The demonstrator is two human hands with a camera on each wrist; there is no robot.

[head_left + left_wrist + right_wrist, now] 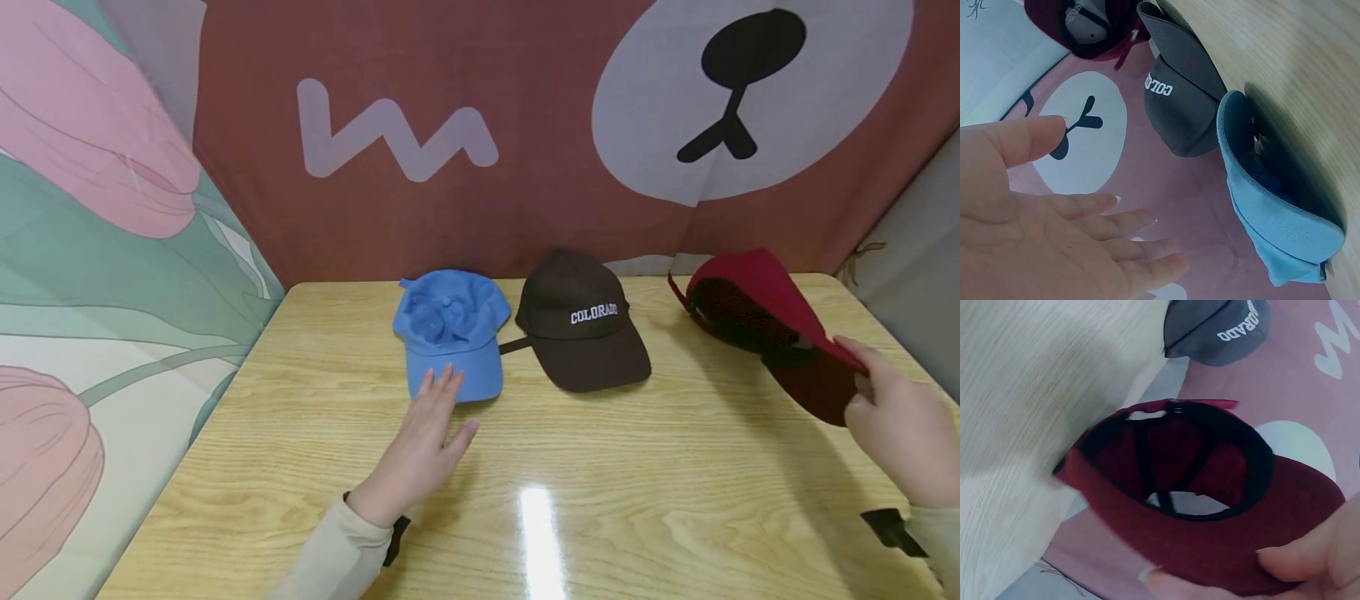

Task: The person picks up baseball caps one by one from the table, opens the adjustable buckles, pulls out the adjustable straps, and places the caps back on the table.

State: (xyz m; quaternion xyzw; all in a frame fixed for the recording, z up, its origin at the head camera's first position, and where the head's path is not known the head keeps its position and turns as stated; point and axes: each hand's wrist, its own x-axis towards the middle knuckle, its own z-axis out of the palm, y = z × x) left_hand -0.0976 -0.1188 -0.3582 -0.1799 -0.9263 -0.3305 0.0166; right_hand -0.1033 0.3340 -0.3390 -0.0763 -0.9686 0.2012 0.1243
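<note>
The red cap [776,308] is pinched at its brim [813,386] by the right hand [900,425], its long axis slanted forward-left from that grip, while the left hand [416,446], fingers extended, is held well apart.

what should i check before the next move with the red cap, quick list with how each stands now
1. Right hand has a grip on the red cap: ok, thumb and fingers pinch its brim.
2. Left hand free: ok, fingers extended, holding nothing.
3. Red cap apart from the brown cap: ok, a gap shows between them.
4. Red cap level: not ok, it is tilted with its inside showing.
5. Red cap fully off the table: cannot tell.
6. Brown cap's strap clear of the blue cap: cannot tell, its end meets the blue edge in the head view.
</note>
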